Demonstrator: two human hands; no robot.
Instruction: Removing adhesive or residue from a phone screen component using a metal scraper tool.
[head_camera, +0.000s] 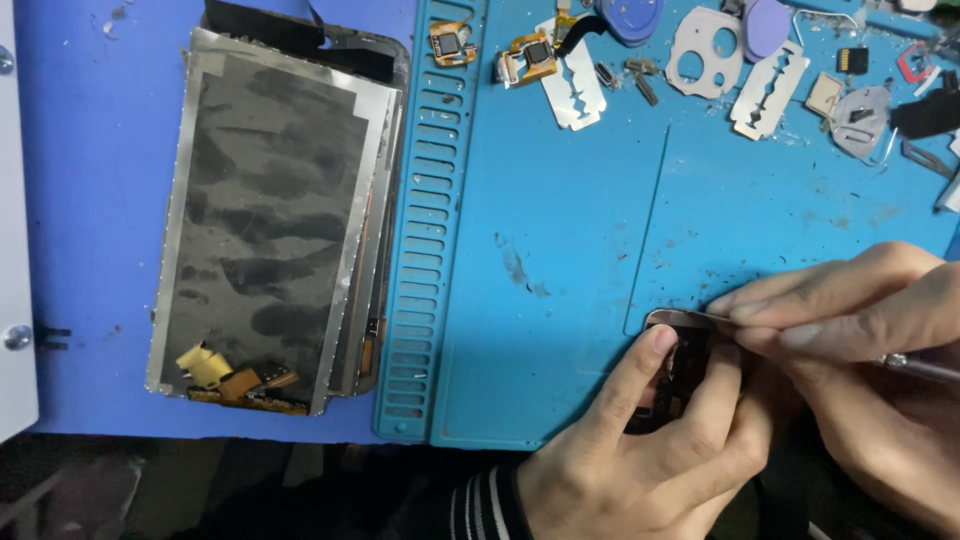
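Dark, metal-rimmed small phone frame (682, 370) sits at the blue silicone worktop mat's (560, 250) near edge; our left hand (640, 450) grips it while our right hand (860, 330) pinches what seems a thin metal tool (925, 367); we pry gently.

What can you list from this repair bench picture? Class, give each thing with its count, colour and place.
Work mat: one, blue, centre.
Screen panel: one, silver and dark, left.
Razor blades: two, silver, top.
Camera modules: two, gold, top.
Small phone part: one, dark, under both hands.
Metal tool: one, silver, right edge.
Left hand: one, steadying the part.
Right hand: one, gripping the tool.
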